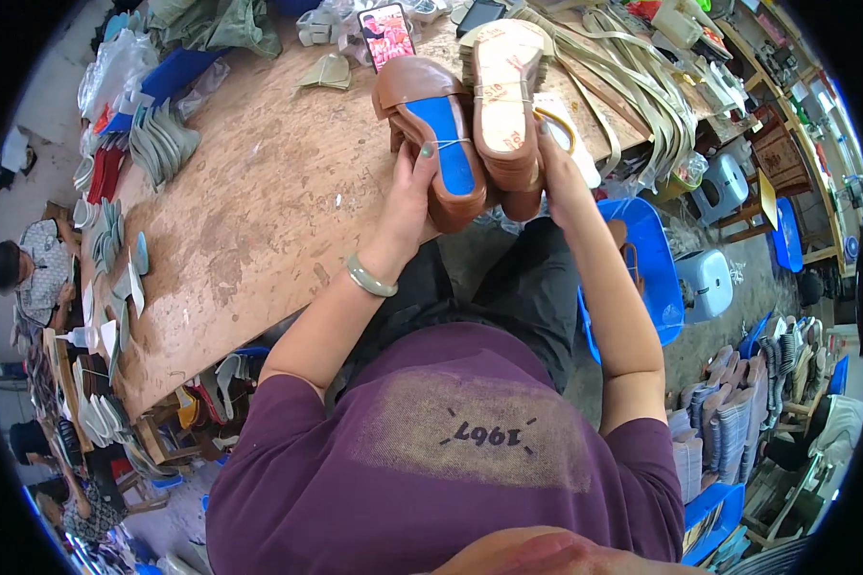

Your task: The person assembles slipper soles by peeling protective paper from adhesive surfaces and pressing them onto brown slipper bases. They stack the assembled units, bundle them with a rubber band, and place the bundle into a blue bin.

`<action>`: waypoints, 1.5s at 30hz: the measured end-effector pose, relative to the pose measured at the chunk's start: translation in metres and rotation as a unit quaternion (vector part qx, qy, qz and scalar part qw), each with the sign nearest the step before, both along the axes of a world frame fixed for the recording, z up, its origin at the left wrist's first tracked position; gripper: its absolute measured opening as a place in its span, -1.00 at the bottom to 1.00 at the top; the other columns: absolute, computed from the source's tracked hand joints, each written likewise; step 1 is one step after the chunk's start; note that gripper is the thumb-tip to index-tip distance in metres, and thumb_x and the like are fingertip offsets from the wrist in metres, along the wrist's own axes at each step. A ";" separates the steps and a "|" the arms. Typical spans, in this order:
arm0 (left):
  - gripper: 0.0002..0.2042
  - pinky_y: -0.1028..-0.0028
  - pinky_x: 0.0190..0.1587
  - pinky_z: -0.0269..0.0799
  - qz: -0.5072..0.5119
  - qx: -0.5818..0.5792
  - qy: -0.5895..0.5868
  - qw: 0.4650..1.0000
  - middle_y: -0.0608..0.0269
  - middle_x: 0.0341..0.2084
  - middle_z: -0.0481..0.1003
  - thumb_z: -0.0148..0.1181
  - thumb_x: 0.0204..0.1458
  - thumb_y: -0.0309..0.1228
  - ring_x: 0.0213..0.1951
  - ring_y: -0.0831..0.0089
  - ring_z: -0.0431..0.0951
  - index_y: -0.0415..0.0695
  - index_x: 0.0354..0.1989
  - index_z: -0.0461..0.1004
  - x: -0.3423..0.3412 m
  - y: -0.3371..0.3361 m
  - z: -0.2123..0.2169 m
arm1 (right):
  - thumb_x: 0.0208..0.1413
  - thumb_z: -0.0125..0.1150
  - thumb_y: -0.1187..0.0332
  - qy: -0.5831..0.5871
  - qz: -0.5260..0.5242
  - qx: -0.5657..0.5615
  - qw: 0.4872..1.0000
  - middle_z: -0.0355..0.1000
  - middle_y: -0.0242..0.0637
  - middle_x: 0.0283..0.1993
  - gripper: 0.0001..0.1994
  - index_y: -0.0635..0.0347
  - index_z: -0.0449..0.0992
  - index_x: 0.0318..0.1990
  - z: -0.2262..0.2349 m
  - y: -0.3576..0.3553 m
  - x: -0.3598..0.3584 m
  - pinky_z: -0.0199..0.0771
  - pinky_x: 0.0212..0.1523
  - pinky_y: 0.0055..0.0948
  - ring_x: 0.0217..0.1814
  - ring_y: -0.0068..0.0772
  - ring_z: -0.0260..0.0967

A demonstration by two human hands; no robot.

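My left hand (pixel 411 188) is closed round the near left side of a bundle of brown shoe parts (pixel 426 84), its thumb on top. A blue sole-shaped piece (pixel 448 144) lies on that bundle, with a thin string across it. Beside it, my right hand (pixel 564 180) grips the right side of a second tied bundle of brown shoe soles (pixel 506 172). That one has a cream sole-shaped piece (pixel 504 86) with reddish marks on top. Both bundles are side by side at the table's near edge. The undersides and most of my fingertips are hidden.
The wooden table (pixel 259 192) carries a phone (pixel 387 36) with a lit screen, a small beige stack (pixel 327 72) and long pale strips (pixel 633 67). A blue bin (pixel 650 259) stands right of my legs. Other people (pixel 43 268) sit at the left.
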State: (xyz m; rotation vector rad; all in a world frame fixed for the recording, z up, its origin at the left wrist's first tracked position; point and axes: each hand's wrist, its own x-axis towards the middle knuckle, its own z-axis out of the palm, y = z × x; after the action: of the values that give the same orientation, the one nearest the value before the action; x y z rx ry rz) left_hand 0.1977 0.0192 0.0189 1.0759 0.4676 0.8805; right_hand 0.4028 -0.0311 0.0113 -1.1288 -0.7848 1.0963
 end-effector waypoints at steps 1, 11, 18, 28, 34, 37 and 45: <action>-0.41 0.34 0.26 0.21 0.005 0.006 -0.007 1.000 0.18 0.20 0.27 -0.18 0.28 0.02 0.20 0.39 0.32 -0.16 0.32 0.06 0.004 -0.002 0.001 | 0.31 -0.11 -0.02 0.012 -0.012 0.010 1.000 0.28 -0.14 0.23 -0.44 0.18 0.20 0.29 -0.001 0.001 -0.007 0.33 0.17 -0.31 0.24 -0.35 0.28; -0.42 0.28 0.24 0.26 0.025 -0.004 -0.026 0.999 0.13 0.19 0.28 -0.17 0.24 -0.04 0.23 0.33 0.30 -0.17 0.30 0.08 0.015 -0.032 -0.017 | 0.36 -0.23 0.03 0.081 -0.114 0.085 0.987 0.25 -0.15 0.28 -0.43 0.24 0.08 0.35 0.011 -0.027 -0.039 0.29 0.24 -0.33 0.27 -0.36 0.27; -0.29 0.25 0.22 0.29 -0.120 0.032 -0.029 0.992 0.03 0.20 0.27 -0.04 0.10 0.01 0.20 0.25 0.34 -0.27 0.29 0.05 0.010 -0.080 -0.028 | 0.28 -0.12 -0.03 -0.141 -0.159 0.271 0.939 0.01 -0.06 0.42 -0.32 0.29 0.05 0.38 0.008 -0.094 -0.013 -0.20 0.42 -0.33 0.49 -0.23 -0.13; -0.10 0.30 0.36 -0.06 -0.374 0.082 0.140 0.913 0.04 0.35 -0.09 0.08 0.10 -0.28 0.35 0.26 0.00 -0.21 0.41 -0.49 0.152 -0.148 -0.055 | 0.32 -0.17 0.05 0.258 -0.304 0.344 0.850 0.23 -0.12 0.28 -0.43 0.27 0.11 0.32 -0.122 -0.261 0.042 0.26 0.27 -0.28 0.28 -0.24 0.25; -0.08 0.28 0.40 -0.30 -0.426 0.128 0.170 0.879 -0.10 0.40 -0.33 0.10 0.09 -0.17 0.43 0.13 -0.32 -0.30 0.40 -0.41 0.236 -0.177 -0.150 | 0.32 -0.13 0.10 0.227 -0.579 0.055 0.781 0.25 -0.22 0.28 -0.49 0.20 0.15 0.30 -0.186 -0.294 0.068 0.23 0.29 -0.25 0.30 -0.31 0.23; -0.13 0.33 0.39 -0.19 -0.435 0.180 0.227 0.853 -0.02 0.41 -0.23 0.06 0.13 -0.19 0.43 0.22 -0.19 -0.28 0.41 -0.38 0.261 -0.185 -0.188 | 0.31 -0.11 0.09 0.238 -0.609 0.025 0.756 0.22 -0.26 0.30 -0.49 0.18 0.16 0.30 -0.212 -0.303 0.076 0.16 0.32 -0.24 0.34 -0.33 0.17; -0.09 0.28 0.41 -0.45 -0.513 0.255 0.214 0.791 -0.23 0.41 -0.42 0.01 0.14 0.02 0.44 0.09 -0.51 -0.34 0.40 -0.34 0.332 -0.167 -0.209 | 0.31 -0.09 0.10 0.220 -0.614 0.061 0.756 0.22 -0.29 0.30 -0.49 0.16 0.15 0.32 -0.273 -0.306 0.138 0.22 0.26 -0.28 0.32 -0.37 0.18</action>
State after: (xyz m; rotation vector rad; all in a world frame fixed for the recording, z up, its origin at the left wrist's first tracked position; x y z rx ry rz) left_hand 0.5296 -0.1481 -0.1902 1.7757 -0.0619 -0.2618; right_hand 0.5412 -0.3368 -0.2617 -0.9166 0.3232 0.1237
